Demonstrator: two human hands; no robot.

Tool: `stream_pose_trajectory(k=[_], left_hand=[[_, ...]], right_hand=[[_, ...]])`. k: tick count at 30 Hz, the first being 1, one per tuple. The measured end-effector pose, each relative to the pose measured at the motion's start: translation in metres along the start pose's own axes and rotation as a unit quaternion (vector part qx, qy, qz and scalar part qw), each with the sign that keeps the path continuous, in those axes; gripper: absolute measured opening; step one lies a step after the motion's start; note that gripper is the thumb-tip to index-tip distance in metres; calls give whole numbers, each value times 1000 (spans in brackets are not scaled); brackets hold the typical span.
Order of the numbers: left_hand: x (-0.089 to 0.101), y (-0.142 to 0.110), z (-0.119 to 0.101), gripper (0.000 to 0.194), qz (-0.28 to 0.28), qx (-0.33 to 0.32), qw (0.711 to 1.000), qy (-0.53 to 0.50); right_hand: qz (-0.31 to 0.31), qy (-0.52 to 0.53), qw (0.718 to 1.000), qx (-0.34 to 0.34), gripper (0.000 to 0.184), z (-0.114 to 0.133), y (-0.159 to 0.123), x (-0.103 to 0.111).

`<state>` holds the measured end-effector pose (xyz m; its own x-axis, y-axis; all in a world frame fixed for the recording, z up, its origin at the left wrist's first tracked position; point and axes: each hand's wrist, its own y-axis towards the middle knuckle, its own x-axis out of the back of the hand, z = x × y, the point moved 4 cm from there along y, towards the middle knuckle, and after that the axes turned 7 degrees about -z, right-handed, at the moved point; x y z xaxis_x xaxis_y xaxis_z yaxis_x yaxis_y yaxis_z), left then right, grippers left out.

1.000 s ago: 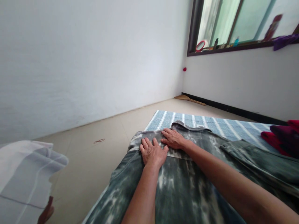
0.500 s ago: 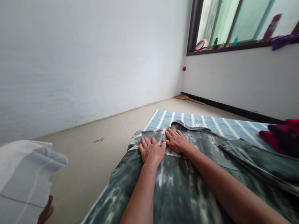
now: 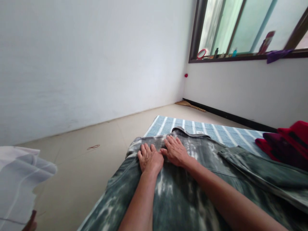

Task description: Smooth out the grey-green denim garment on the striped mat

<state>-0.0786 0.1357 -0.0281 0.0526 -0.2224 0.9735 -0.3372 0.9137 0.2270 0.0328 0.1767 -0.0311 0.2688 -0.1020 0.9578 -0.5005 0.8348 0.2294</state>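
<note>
A dark green and grey camouflage jacket (image 3: 183, 195) lies spread face down, its collar pointing away from me. My left hand (image 3: 150, 158) rests flat on the jacket's upper back near the left shoulder, fingers stretched out. Close beside it, my right hand (image 3: 176, 150) lies flat just below the collar (image 3: 190, 132), fingers spread, with its thumb near the left hand. One sleeve (image 3: 264, 166) is folded over on the right. Beneath the jacket is a blue and white striped sheet (image 3: 166, 125).
Folded red and dark purple clothes (image 3: 286, 141) sit at the right. White cloth (image 3: 21, 179) hangs at the lower left, above the tiled floor (image 3: 79, 173), where a thin loop (image 3: 93, 147) lies. A broom (image 3: 192, 106) lies by the far corner; a mirror (image 3: 201, 54) stands on the windowsill.
The view has turned slightly right and up, so things appear shifted left. Both hands stay flat on the jacket, with my right hand slightly lower on it.
</note>
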Motion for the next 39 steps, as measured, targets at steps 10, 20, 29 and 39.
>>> stream_pose_trajectory(k=[10, 20, 29, 39], left_hand=[[-2, 1, 1, 52, -30, -8, 999, 11], [4, 2, 1, 54, -13, 1, 1000, 12], [1, 3, 1, 51, -22, -14, 999, 28], [5, 4, 4, 50, -7, -1, 1000, 16]], right_hand=[[36, 62, 997, 27, 67, -1, -13, 0], [45, 42, 998, 30, 70, -6, -28, 6], [31, 43, 999, -6, 76, -7, -31, 6], [25, 35, 999, -18, 80, -11, -34, 6]])
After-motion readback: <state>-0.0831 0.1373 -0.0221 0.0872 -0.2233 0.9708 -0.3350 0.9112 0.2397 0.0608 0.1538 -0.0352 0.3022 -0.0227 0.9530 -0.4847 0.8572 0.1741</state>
